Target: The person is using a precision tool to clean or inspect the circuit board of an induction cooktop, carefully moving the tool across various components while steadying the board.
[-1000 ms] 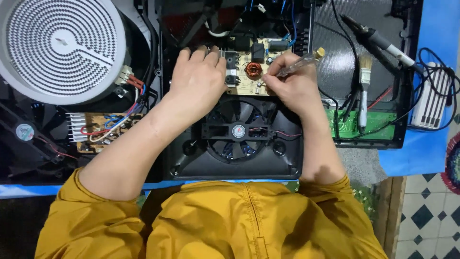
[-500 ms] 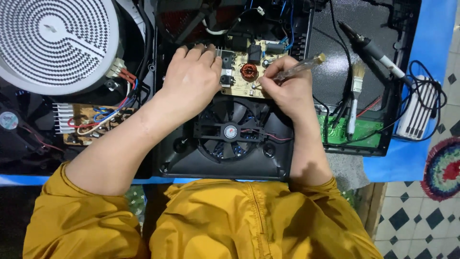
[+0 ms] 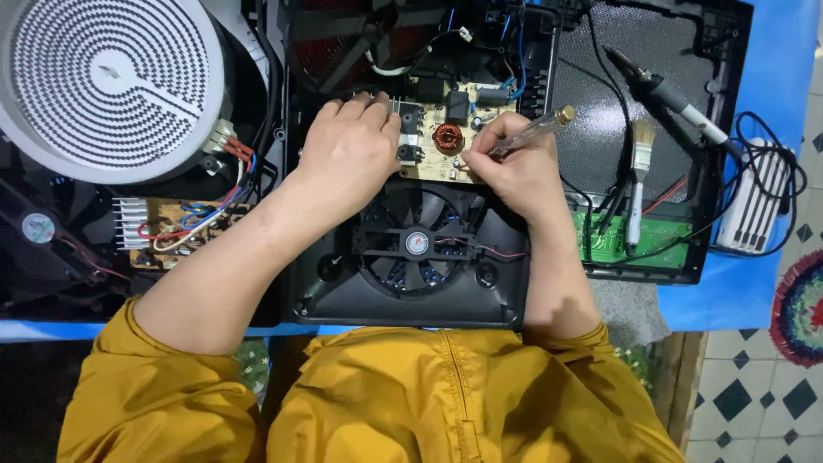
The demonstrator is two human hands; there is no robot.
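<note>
1. Both hands on the job: my right hand [image 3: 514,171] pinches a clear-handled screwdriver [image 3: 530,130], tip down on the circuit board [image 3: 446,129].
2. L hand [image 3: 351,154] lies flat on the board's left edge, fingers curled, gripping nothing.
3. Board sits in the black casing [image 3: 343,291], above the fan [image 3: 417,243].
4. Board's prob. stiff, light, fragile w/ parts; hold by edges only.

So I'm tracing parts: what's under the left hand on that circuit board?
The left hand covers the circuit board's left part; whatever lies beneath is hidden. Beside it show black components and a copper coil.

The circuit board [image 3: 446,137] lies behind the fan [image 3: 417,243], with the coil disc [image 3: 107,81] left and brush [image 3: 636,184] right.
</note>
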